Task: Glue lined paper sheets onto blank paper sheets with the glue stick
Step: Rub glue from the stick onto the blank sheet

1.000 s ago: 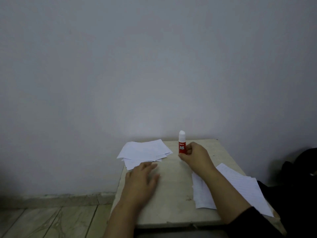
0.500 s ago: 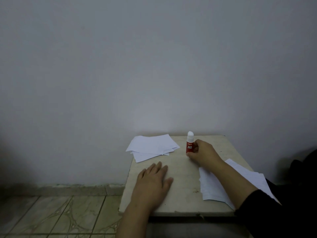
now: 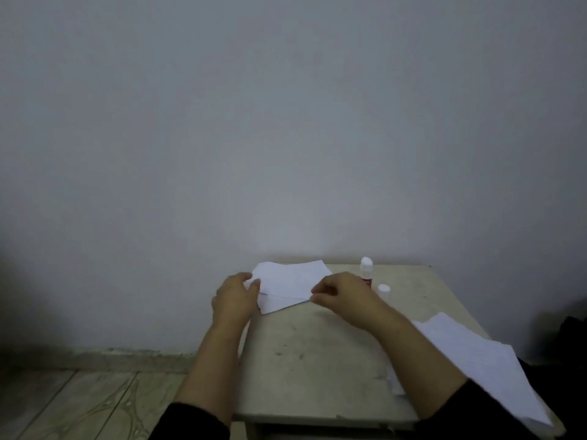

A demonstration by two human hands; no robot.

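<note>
The top sheet (image 3: 290,281) was pinched by the left hand (image 3: 235,295) and right hand (image 3: 341,295); it was best peeled slowly so that only one sheet lifted.

It looks like a plain room in a home: a bare grey-white wall (image 3: 286,122), a tiled floor (image 3: 79,404) with patterned tiles, and a small worn tabletop (image 3: 317,350) against the wall.

The papers (image 3: 292,281) were white, the table (image 3: 317,354) beige with dark specks. The glue stick (image 3: 366,271) was red, its tip white; the cap (image 3: 384,289) white. The sleeves (image 3: 190,422) were black.
</note>
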